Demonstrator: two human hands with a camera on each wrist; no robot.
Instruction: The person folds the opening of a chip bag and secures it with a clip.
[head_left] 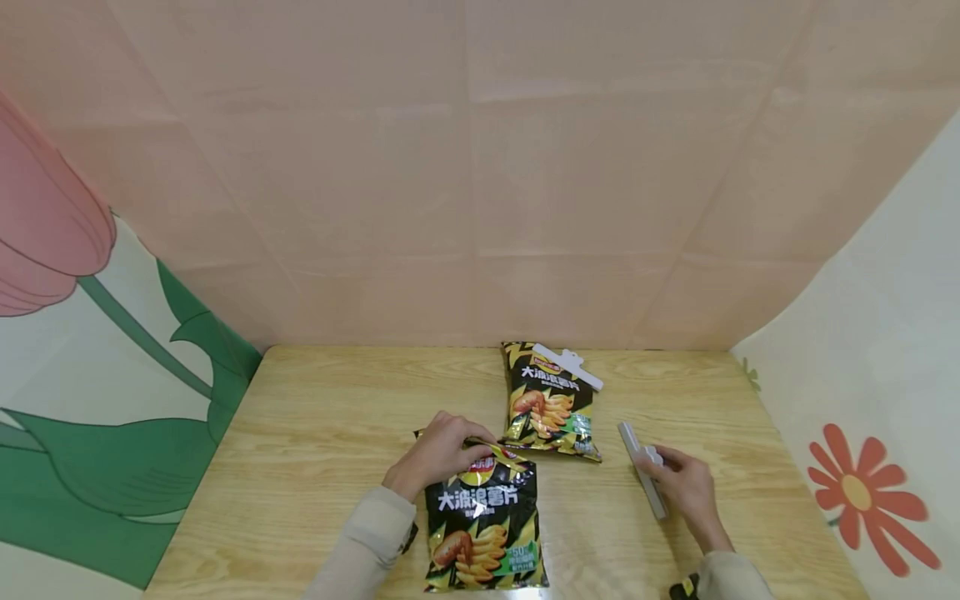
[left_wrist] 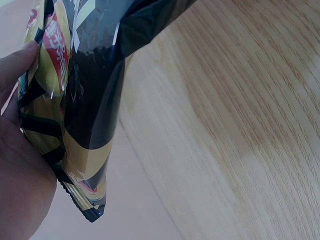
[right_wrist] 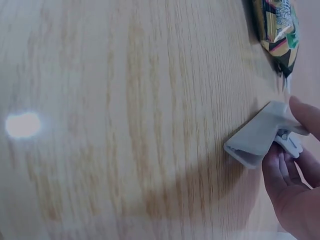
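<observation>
By the worktop's (head_left: 337, 400) far edge lies the rear bag (head_left: 551, 408), bearing one clip (head_left: 572, 366). The front bag (head_left: 480, 510) is before it, leftward; right of both, the second clip (head_left: 641, 475).

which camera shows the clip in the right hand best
The right wrist view, where the clip appears largest and in most detail. The head view shows it smaller, with the right hand gripping it; the left wrist view misses it.

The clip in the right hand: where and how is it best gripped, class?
Probably pinched across its handle tabs, coming from the right, as the right hand does: the tabs jut rightward from the middle of the long bar, so the bar's ends stay uncovered.
</observation>
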